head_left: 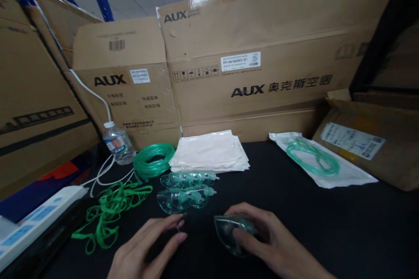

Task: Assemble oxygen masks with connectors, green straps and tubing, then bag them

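My right hand grips a clear green-tinted plastic mask low on the black table. My left hand hovers just left of it, fingers apart, with what looks like a small part at its fingertips. Two rows of stacked masks lie just beyond my hands. To the left lie loose green elastic straps and a coil of green tubing. A stack of clear plastic bags sits behind the masks.
A sealed bag with green tubing lies at the right. A water bottle and a white power strip stand at the left. Large AUX cardboard boxes wall the back; another box sits far right.
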